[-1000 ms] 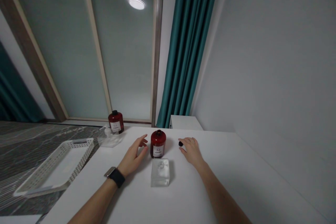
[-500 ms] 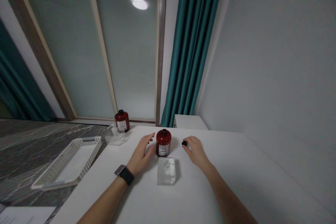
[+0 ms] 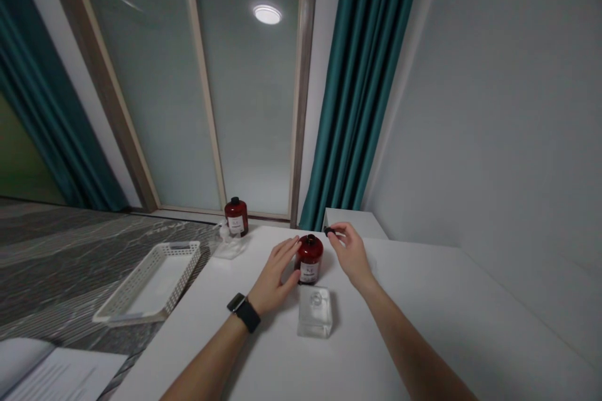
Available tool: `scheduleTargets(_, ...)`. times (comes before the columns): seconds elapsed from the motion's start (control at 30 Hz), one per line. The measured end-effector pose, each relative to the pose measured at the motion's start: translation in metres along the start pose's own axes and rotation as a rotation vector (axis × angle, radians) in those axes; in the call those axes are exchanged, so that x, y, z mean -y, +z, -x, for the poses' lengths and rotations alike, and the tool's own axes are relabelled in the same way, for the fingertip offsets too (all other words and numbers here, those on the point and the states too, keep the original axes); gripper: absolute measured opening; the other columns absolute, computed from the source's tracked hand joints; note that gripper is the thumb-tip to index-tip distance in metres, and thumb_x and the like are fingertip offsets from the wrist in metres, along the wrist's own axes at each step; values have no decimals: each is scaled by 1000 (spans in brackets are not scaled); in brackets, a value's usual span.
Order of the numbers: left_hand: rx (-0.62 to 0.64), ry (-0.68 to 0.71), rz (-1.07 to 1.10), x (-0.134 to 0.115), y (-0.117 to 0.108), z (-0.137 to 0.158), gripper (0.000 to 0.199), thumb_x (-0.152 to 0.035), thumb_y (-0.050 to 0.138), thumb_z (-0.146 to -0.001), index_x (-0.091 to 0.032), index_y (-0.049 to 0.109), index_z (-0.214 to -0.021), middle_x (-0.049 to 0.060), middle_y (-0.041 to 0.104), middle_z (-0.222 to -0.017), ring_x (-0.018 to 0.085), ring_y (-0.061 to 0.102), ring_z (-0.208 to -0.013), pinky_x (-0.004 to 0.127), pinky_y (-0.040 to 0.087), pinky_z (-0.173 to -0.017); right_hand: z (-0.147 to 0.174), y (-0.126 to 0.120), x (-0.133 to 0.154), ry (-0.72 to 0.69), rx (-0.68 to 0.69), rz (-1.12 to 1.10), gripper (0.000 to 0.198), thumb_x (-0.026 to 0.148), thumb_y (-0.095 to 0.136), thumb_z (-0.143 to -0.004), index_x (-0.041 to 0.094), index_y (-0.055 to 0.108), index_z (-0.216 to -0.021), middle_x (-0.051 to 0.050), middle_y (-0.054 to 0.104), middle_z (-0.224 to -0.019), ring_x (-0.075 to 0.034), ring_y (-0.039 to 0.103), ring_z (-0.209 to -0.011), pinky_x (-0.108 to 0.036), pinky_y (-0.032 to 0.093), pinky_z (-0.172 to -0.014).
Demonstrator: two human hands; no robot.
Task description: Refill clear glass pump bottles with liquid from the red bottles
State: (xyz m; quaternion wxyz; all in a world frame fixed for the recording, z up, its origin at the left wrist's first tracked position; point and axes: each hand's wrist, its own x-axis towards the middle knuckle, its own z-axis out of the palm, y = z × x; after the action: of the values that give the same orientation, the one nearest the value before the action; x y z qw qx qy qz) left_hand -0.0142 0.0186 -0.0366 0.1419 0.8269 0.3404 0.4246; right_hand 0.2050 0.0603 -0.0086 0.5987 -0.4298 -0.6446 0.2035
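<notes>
A dark red bottle (image 3: 310,252) with a white label stands upright on the white table, its dark neck uncapped. My left hand (image 3: 276,277), with a black watch on the wrist, is at the bottle's left side, fingers stretched out and apparently touching it. Between thumb and fingers my right hand (image 3: 348,254) pinches a small black cap (image 3: 329,232), raised just right of the bottle's neck. In front of the bottle lies a clear, box-shaped container (image 3: 315,313) with a round opening or top.
At the table's back left edge stand a second dark red bottle (image 3: 236,218) with a black cap and a clear pump bottle (image 3: 226,242). A white perforated basket (image 3: 149,282) is left of the table, and an open book (image 3: 66,373) lies lower left.
My right hand has lifted the black cap up and toward the bottle's neck. My left hand has closed in on the bottle's side. The whole view has shifted slightly.
</notes>
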Motion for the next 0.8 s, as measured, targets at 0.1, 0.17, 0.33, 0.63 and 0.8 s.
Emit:
scheduleTargets(0.1,22,8,1,1,0,1,60,-23,51,-95,-27,32,-151,7,33,-158,29,27,-144,56,28,-118,-3,12,4,5,13,-73,14,34,59,-86,22,60,-92,-6,68,-94,-21,65,-92,-37,55,-83)
scheduleTargets(0.17,28,5,0,0,0,1,61,-23,52,-94,-27,32,-151,8,35,-157,29,27,-144,55,29,-118,-1,18,7,-1,36,-105,13,33,59,-86,22,61,-92,-7,69,-96,-21,66,-93,-37,54,-85)
scheduleTargets(0.33,18,11,-3,-1,0,1,58,-23,55,-93,-28,37,-148,8,38,-155,30,32,-141,56,32,-115,3,24,8,-11,90,-117,19,32,59,-86,22,65,-101,-8,71,-104,-22,66,-97,-37,53,-83)
scheduleTargets(0.63,12,-18,36,-7,-1,0,56,-22,55,-92,-29,40,-146,8,41,-153,30,36,-138,54,33,-115,3,22,6,-28,160,-56,16,27,60,-83,23,72,-93,-7,74,-100,-23,65,-95,-35,51,-79)
scheduleTargets(0.8,-119,-164,169,-2,1,-7,59,-25,58,-91,-24,36,-145,13,48,-143,28,44,-133,51,37,-111,2,18,6,-45,208,-54,16,26,60,-82,23,72,-93,-6,73,-101,-22,65,-96,-37,51,-84)
